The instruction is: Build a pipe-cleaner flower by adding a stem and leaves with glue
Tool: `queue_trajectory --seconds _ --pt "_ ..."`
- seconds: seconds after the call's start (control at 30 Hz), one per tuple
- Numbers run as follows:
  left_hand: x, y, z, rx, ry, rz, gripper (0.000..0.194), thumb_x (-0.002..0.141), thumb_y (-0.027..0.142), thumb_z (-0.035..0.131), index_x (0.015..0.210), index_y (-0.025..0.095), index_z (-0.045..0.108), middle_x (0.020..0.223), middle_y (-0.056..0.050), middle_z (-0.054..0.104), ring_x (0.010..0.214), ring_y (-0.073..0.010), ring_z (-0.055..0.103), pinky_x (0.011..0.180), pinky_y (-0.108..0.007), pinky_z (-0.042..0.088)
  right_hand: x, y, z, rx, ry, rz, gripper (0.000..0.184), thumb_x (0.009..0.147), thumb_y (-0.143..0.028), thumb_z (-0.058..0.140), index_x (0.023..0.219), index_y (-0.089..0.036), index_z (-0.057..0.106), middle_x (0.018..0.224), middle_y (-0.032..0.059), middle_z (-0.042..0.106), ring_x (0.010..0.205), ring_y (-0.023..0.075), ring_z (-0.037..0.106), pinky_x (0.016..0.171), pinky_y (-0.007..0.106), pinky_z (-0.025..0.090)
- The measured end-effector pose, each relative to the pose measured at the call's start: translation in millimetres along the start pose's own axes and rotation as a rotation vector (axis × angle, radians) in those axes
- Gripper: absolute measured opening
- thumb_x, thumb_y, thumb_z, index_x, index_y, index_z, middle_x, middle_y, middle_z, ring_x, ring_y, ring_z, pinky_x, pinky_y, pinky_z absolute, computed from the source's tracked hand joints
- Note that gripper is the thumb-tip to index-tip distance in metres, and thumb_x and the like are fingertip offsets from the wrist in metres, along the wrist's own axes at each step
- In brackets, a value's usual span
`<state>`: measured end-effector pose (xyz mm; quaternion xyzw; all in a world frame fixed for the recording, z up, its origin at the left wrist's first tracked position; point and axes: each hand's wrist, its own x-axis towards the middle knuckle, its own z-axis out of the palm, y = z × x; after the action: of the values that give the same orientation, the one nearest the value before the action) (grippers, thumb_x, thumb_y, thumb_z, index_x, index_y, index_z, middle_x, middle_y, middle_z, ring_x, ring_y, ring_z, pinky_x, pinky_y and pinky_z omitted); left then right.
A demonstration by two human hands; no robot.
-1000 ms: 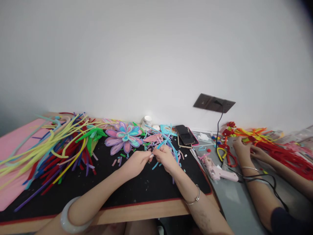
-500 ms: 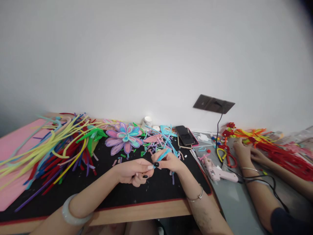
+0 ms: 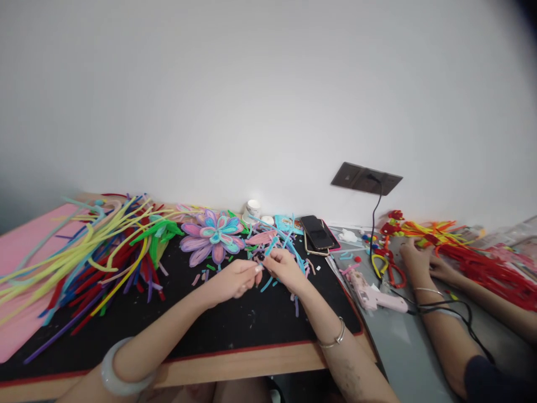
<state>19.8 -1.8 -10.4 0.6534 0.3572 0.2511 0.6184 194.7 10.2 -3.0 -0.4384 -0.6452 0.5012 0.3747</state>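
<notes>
**Two hands pinching a blue stem over a black mat**

Left hand (image 3: 234, 280) and right hand (image 3: 285, 268) meet above the mat (image 3: 235, 322), fingertips nearly touching; both are closed in a pinch on a short blue stem (image 3: 272, 246), which rises tilted from between them, its lower end hidden by the fingers; a pale bangle (image 3: 121, 375) circles the left wrist, a thin bracelet (image 3: 333, 336) the right; just beyond the hands lies a scatter of cut pieces (image 3: 277, 238) in blue, pink and green; left of these rests a finished flower (image 3: 212, 235) in purple, pink and blue; farther left, a heap of long stems (image 3: 92, 246) spreads across mat and pink sheet (image 3: 25, 240); two phones (image 3: 319, 232) lie stacked near the wall, right of the scatter; on the grey surface, a pink glue gun (image 3: 375, 294) lies with its cord running up to a wall socket (image 3: 366, 178); a co-worker's hands (image 3: 419, 257) rest beside red and orange stems (image 3: 474, 252) at far right
</notes>
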Motion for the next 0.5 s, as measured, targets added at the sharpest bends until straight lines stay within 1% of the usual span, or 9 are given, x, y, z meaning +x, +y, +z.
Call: queue_trajectory --seconds 0.07,0.1,0.13,0.17,0.23,0.33,0.37,0.43,0.5 --pt "-7 3 -3.4 -0.311 -0.233 -0.143 0.038 0.086 0.055 0.047 0.072 0.019 0.045 0.047 0.011 0.022 0.042 -0.0059 0.012 0.041 -0.019 0.012 -4 -8 -5 0.015 -0.180 -0.082 0.031 0.073 -0.043 0.067 0.065 -0.018 0.051 0.055 -0.0063 0.038 0.050 0.0082 0.031 0.048 0.022 0.022" --pt "-9 4 -4.8 -0.415 -0.304 -0.179 0.038 0.083 0.055 0.052 0.073 0.019 0.045 0.047 0.012 0.021 0.042 -0.0052 0.010 0.040 -0.019 0.010 -5 -11 -7 0.016 -0.257 -0.112 0.031 0.074 -0.044 0.067 0.068 -0.018 0.053 0.058 -0.0055 0.040 0.053 0.0089 0.032 0.050 0.023 0.024" --pt "-11 5 -5.9 -0.484 -0.341 -0.195 0.038 0.082 0.054 0.057 0.073 0.019 0.045 0.047 0.012 0.020 0.042 -0.0047 0.009 0.040 -0.018 0.008 -7 -14 -8 0.011 -0.308 -0.129 0.031 0.075 -0.045 0.066 0.069 -0.017 0.054 0.059 -0.0047 0.041 0.054 0.0094 0.033 0.051 0.023 0.025" --pt "-12 6 -6.4 -0.527 -0.348 -0.198 0.038 0.081 0.053 0.059 0.074 0.019 0.045 0.047 0.013 0.020 0.042 -0.0045 0.008 0.040 -0.018 0.007 -8 -15 -8 0.005 -0.328 -0.139 0.033 0.077 -0.046 0.065 0.066 -0.017 0.054 0.059 -0.0042 0.041 0.055 0.0096 0.034 0.052 0.024 0.026" --pt "-12 7 -5.6 -0.554 -0.322 -0.174 0.036 0.081 0.052 0.059 0.078 0.018 0.046 0.050 0.012 0.022 0.044 -0.0046 0.009 0.041 -0.018 0.007 -8 -15 -7 0.006 -0.290 -0.143 0.036 0.079 -0.046 0.062 0.060 -0.016 0.053 0.056 -0.0043 0.040 0.053 0.0092 0.033 0.051 0.024 0.025" --pt "-7 6 -1.7 -0.449 -0.224 -0.071 0.034 0.087 0.050 0.050 0.082 0.017 0.048 0.057 0.009 0.026 0.046 -0.0056 0.013 0.042 -0.019 0.011 -5 -8 -1 0.069 -0.113 -0.082 0.037 0.079 -0.039 0.059 0.053 -0.017 0.046 0.049 -0.0073 0.031 0.045 0.0069 0.024 0.046 0.024 0.018" --pt "-4 5 -0.3 -0.348 -0.181 -0.033 0.033 0.089 0.049 0.046 0.081 0.017 0.048 0.058 0.009 0.028 0.046 -0.0062 0.016 0.043 -0.020 0.014 -3 -5 1 0.095 -0.043 -0.036 0.036 0.078 -0.036 0.058 0.051 -0.018 0.043 0.046 -0.0083 0.028 0.043 0.0062 0.021 0.045 0.024 0.016" --pt "0 2 1.9 -0.054 -0.053 0.062 0.030 0.091 0.042 0.041 0.076 0.017 0.048 0.058 0.006 0.033 0.048 -0.0083 0.025 0.046 -0.022 0.020 0 2 6 0.122 0.072 0.053 0.034 0.075 -0.031 0.056 0.049 -0.020 0.038 0.043 -0.0097 0.024 0.041 0.0055 0.016 0.043 0.024 0.012" --pt "4 -1 2.6 0.240 0.099 0.173 0.027 0.090 0.033 0.042 0.069 0.017 0.048 0.060 0.003 0.040 0.055 -0.0111 0.035 0.053 -0.024 0.027 3 8 9 0.119 0.128 0.108 0.034 0.074 -0.028 0.053 0.048 -0.021 0.034 0.040 -0.0102 0.021 0.039 0.0052 0.014 0.042 0.024 0.010"
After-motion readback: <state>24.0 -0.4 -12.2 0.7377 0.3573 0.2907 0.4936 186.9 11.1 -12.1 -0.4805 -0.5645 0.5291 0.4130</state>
